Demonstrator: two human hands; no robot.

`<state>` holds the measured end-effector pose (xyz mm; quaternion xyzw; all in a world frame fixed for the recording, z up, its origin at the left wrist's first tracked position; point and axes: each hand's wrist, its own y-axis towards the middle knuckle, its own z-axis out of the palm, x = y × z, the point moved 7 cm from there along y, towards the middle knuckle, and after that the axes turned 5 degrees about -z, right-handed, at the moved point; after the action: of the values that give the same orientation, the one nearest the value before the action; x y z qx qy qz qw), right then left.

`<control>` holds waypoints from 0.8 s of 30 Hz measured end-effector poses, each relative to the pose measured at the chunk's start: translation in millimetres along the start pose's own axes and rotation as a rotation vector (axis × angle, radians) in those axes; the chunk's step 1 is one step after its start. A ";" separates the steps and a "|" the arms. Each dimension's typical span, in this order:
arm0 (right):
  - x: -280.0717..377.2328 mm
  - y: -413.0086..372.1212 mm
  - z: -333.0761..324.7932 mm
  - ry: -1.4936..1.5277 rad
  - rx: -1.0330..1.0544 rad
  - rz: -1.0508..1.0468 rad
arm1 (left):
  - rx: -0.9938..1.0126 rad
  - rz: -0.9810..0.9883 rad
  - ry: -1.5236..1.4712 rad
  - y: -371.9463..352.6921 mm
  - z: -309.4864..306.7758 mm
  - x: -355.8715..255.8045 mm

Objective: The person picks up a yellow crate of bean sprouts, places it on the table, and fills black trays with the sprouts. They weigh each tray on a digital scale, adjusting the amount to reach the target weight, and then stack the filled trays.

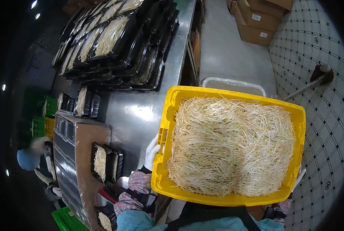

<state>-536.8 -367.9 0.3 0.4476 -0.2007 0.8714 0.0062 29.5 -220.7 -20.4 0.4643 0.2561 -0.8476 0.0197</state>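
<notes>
A yellow plastic crate full of bean sprouts is held in front of my body, beside the steel table. My white-gloved left hand grips the crate's left side near the slotted handle. At the right side, my right hand is mostly hidden behind the crate's wall; only some gloved fingers show. Left of my left hand, a black tray of sprouts sits on the table, next to another black tray.
Stacked black trays of sprouts fill the far end of the steel table. A cardboard box with black trays stands at left, and a co-worker in a blue cap is beyond it. Brown cartons stand on the floor.
</notes>
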 end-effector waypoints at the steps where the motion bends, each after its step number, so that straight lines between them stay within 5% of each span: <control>1: 0.3 -2.6 -2.1 -0.004 0.013 0.006 | -0.008 -0.006 0.032 -1.4 2.8 -0.1; 10: 4.4 0.6 -27.4 0.030 0.164 0.040 | 0.036 -0.097 0.105 -7.7 -3.6 0.4; 13: 4.1 7.5 -75.0 0.087 -0.112 0.001 | -0.014 -0.042 0.314 -10.0 -5.5 -9.6; 16: 9.1 2.6 -194.6 -0.108 -0.270 -0.010 | -0.154 -0.035 0.363 -21.8 -1.6 -10.7; 19: 53.6 -44.5 -276.0 -0.299 -0.620 -0.116 | -0.290 0.119 0.783 -38.7 -14.9 -27.3; 22: 118.9 -99.9 -312.8 -0.436 -0.818 -0.281 | -0.351 0.406 1.097 -90.4 20.7 -58.0; 24: 160.0 -119.0 -314.6 -0.751 -0.744 -0.573 | -0.313 0.450 1.089 -114.0 46.6 -62.9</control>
<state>-854.7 -173.8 3.2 0.7288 -0.3519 0.4887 0.3259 -1.8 -155.7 97.6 0.8652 0.2468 -0.4158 0.1327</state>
